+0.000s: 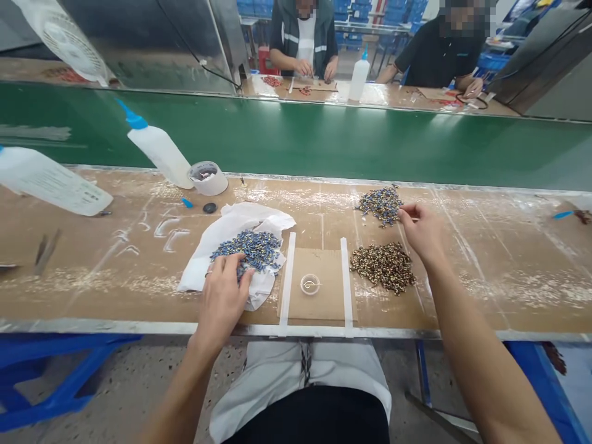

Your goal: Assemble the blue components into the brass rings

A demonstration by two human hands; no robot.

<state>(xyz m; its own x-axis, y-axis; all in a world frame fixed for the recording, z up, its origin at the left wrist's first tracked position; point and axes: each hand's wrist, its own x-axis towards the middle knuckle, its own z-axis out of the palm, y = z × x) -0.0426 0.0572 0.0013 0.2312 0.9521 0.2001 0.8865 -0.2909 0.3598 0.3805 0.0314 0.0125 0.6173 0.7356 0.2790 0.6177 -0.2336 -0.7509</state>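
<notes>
My left hand [226, 288] rests on a heap of small blue and gold parts [254, 248], its thumb and forefinger apart. White paper [198, 271] lies under that heap. My right hand [423, 233] is at the right edge of a second pile of blue and gold pieces [380, 205]; thumb and fingertips are pinched together, and whatever they hold is too small to make out. Just below it lies a pile of brown and gold pieces [385, 266]. Between my hands, a small clear round dish [309, 284] with a thin curved wire sits on a cardboard piece [324, 308].
White tape strips [288, 280] flank the cardboard. To the left are a leaning bottle with a blue nozzle [160, 148], a bottle lying down [55, 182], a tape roll [208, 179] and a black cap [209, 208]. Beyond a green strip [305, 135], two people work.
</notes>
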